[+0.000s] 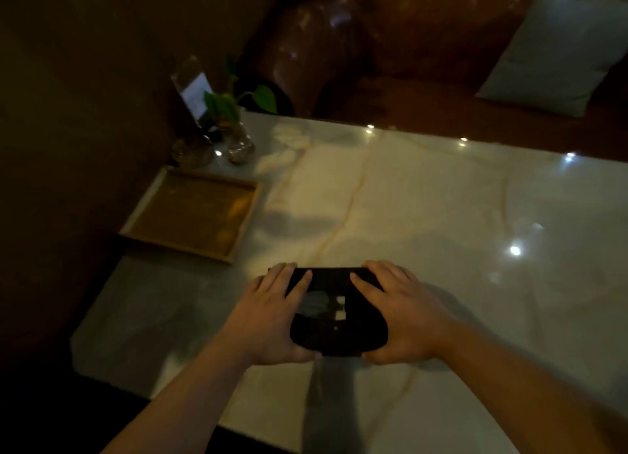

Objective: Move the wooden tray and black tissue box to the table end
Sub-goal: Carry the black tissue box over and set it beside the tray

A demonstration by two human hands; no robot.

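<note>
The black tissue box (334,331) sits near the front middle of the pale marble table (424,215), with a pale tissue showing through its top slot. My left hand (272,317) grips its left side and my right hand (401,314) grips its right side, fingers curled over the far edge. The wooden tray (193,212) lies flat and empty-looking at the table's left end, apart from both hands, against the dark wall.
Beyond the tray stand a small glass vase with a green plant (238,141), a clear sign holder (193,93) and a round glass dish (192,152). A brown leather sofa (373,45) with a pale cushion (557,52) runs along the table's far side.
</note>
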